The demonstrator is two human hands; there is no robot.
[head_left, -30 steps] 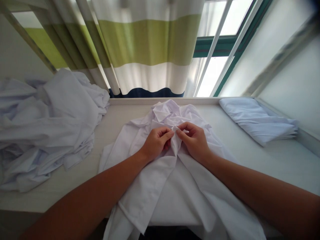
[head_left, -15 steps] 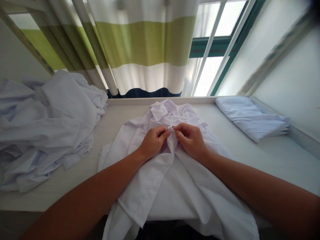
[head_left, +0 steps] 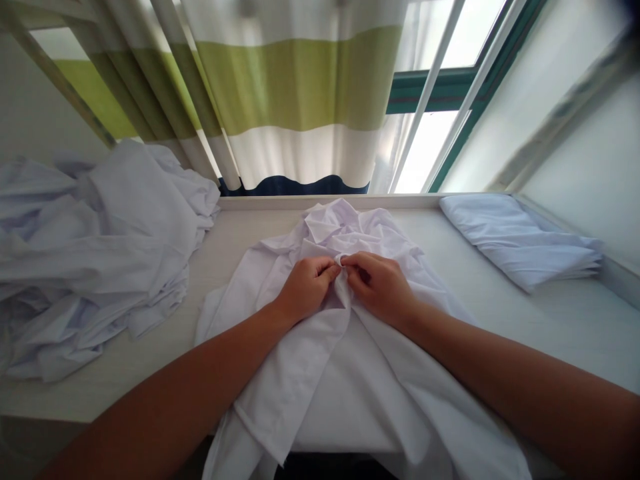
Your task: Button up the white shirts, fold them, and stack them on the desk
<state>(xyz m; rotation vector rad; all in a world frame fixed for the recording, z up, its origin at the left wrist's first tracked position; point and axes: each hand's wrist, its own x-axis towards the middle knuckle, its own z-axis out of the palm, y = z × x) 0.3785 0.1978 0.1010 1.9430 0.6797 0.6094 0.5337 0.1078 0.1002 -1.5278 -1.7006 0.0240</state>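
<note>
A white cloth garment (head_left: 370, 373) lies spread in front of me, bunched at its far end and hanging over the table's near edge. My left hand (head_left: 310, 283) is closed in a pinch on a gathered edge of it. Right beside it, my right hand (head_left: 377, 283) pinches the same edge between thumb and index finger. A small curl of fabric shows between the fingertips of both hands. Whether a button or other fastening sits there is too small to make out.
A large heap of crumpled white cloth (head_left: 145, 233) covers the left of the pale table (head_left: 240, 223). At the far right lies a folded white cloth stack (head_left: 520, 237). A striped curtain (head_left: 300, 87) and a barred window (head_left: 435, 90) stand behind the table's raised back edge.
The fingers of my right hand have shifted slightly at the pinched edge. The view has moved a little, and both hands stay together on the cloth.
</note>
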